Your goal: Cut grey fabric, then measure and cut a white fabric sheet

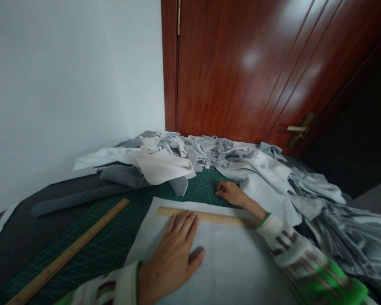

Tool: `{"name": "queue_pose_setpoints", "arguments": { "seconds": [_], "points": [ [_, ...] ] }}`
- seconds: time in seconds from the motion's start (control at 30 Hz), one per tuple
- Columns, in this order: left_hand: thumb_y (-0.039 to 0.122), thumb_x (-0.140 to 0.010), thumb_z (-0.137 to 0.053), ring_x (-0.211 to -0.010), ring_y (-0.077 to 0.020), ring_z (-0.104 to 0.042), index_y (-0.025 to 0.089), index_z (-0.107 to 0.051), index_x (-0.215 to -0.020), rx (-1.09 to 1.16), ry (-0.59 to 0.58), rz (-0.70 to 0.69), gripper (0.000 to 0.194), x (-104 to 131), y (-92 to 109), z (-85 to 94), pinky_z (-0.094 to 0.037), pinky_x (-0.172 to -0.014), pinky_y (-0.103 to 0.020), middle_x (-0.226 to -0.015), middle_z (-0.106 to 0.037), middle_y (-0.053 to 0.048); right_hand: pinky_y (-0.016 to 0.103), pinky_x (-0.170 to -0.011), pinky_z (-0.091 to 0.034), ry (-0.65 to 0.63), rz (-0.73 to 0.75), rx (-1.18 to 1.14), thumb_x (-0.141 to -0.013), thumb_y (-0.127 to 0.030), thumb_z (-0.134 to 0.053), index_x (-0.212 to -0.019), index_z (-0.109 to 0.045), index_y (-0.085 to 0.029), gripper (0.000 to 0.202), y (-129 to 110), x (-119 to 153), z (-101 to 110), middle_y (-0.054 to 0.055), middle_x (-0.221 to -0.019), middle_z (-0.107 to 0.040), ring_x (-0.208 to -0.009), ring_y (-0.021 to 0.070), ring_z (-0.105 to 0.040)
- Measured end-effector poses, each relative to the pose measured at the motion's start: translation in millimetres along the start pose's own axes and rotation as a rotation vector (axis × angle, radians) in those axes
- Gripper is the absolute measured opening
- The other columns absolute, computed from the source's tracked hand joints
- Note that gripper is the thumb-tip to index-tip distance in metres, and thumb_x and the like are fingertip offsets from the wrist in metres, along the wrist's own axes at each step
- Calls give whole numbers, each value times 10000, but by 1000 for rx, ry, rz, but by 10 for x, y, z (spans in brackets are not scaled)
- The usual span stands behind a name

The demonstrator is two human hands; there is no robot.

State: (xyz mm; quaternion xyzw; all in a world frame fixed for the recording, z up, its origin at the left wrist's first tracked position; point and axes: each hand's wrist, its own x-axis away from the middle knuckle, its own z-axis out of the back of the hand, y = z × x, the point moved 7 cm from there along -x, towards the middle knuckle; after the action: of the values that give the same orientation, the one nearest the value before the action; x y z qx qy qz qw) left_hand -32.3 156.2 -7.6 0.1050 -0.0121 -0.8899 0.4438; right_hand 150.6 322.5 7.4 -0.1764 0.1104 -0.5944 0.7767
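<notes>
Nearest, a striped sleeve (114,290) with a green edge led to the left hand (169,258), which lay flat, palm down, on a pale cloth (231,267). That hand was open, gripping nothing, its thumb out to the side and its fingertips pressed on a wooden ruler (222,217). The cloth was spread at the bottom centre of the view, with the ruler lying across it near its far edge. To the left, a second ruler (73,250) lay slantwise on a green mat (127,228) marked with a grid; the mat ran on beneath the cloth and rested on a dark table (63,224). From the right, another sleeve (301,254) with green patches reached forward, the wrist crossing over the ruler's right end. The right hand (231,192) was just beyond the cloth's far edge, above the mat, its thumb and fingers drawn together; whether they pinched anything could not be told. On the far right, grey strips (362,241) hung in a tangled heap, and a large white piece (269,195) lay rumpled just beside the right hand. Beyond the second ruler was a long grey roll (70,201), near a folded cream piece (165,165). Behind these, scraps (206,148) in grey and white were piled along the table's far side. Farthest off stood a white wall (73,76) and a reddish-brown door (225,76) with a metal handle (300,129).
</notes>
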Motion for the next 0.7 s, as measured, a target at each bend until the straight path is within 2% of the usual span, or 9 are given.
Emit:
{"name": "queue_pose_setpoints", "arguments": {
  "seconds": [0.13,0.23,0.33,0.47,0.57,0.7],
  "points": [
    [389,-972,-554,-1461,-346,-380,58,-374,-1513,20,-6,9,659,4,1,15,-351,-1190,-581,-1583,-420,-184,269,-669,-460,-3,50,-123,-882,-157,-551,-842,-641,-156,99,-104,191,94,-9,-712,-617,-662,139,-590],
    [395,-991,-524,-1476,-339,-356,57,-331,-1535,16,-7,7,669,16,-13,-10,-344,-1194,-589,-1604,-382,-179,247,-606,-410,-51,125,-208,-901,-203,-503,-905,-623,-163,127,-229,438,149,-27,-697,-562,-631,132,-530],
    [403,-1011,-485,-1485,-342,-336,54,-307,-1544,-5,7,-3,661,40,-20,-40,-357,-1177,-617,-1615,-357,-177,242,-583,-366,-137,191,-239,-881,-236,-533,-937,-616,-184,113,-310,739,102,-40,-687,-538,-641,136,-505],
    [406,-1011,-486,-1474,-344,-360,50,-308,-1540,-22,47,-21,662,53,-6,-34,-370,-1166,-623,-1605,-372,-187,258,-638,-377,-198,195,-137,-856,-171,-528,-1036,-597,-186,194,-265,1033,-29,-21,-738,-600,-679,151,-552],
    [405,-999,-514,-1457,-356,-387,38,-340,-1523,-14,60,-21,663,40,-1,-6,-368,-1167,-620,-1581,-407,-205,273,-692,-411,-181,145,-44,-880,-156,-497,-1131,-591,-174,268,-182,1087,-84,2,-783,-643,-719,167,-592],
    [389,-992,-527,-1445,-359,-407,52,-341,-1522,1,94,-29,655,44,-3,20,-382,-1155,-624,-1573,-422,-207,300,-750,-437,-131,76,62,-881,-131,-486,-1090,-633,-154,256,-114,1043,-114,52,-839,-694,-792,203,-644]
  ]
}}
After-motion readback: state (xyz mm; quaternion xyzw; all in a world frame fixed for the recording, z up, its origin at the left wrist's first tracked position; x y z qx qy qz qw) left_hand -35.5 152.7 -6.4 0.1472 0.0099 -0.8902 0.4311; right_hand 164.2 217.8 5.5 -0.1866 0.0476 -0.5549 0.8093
